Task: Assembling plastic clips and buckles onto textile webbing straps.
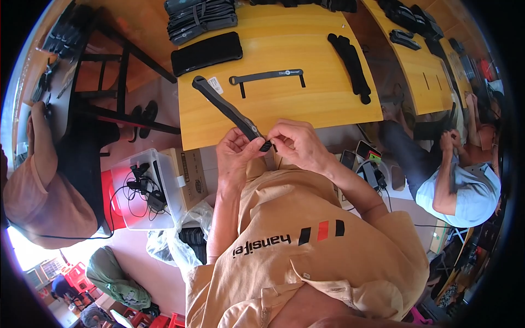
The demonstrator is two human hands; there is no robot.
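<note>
My left hand (236, 156) is closed around the near end of a bundle of black straps (229, 111). The bundle slants away over the table's front edge, and its far end has a ring-shaped loop. Close beside it, my right hand (299, 145) pinches a small black strip, most of it hidden by the fingers. I cannot make out whether that strip is joined to the bundle. On the yellow table (322, 104), beyond my hands, a single black strap (265, 76) with a looped end lies crosswise over two short black marks or strips.
A thick black strap bundle (206, 53) and a taller stack (201, 22) lie at the far left. Another bundle (350, 68) is at the right. A clear bin (156, 188) with cables stands at lower left. People sit on both sides.
</note>
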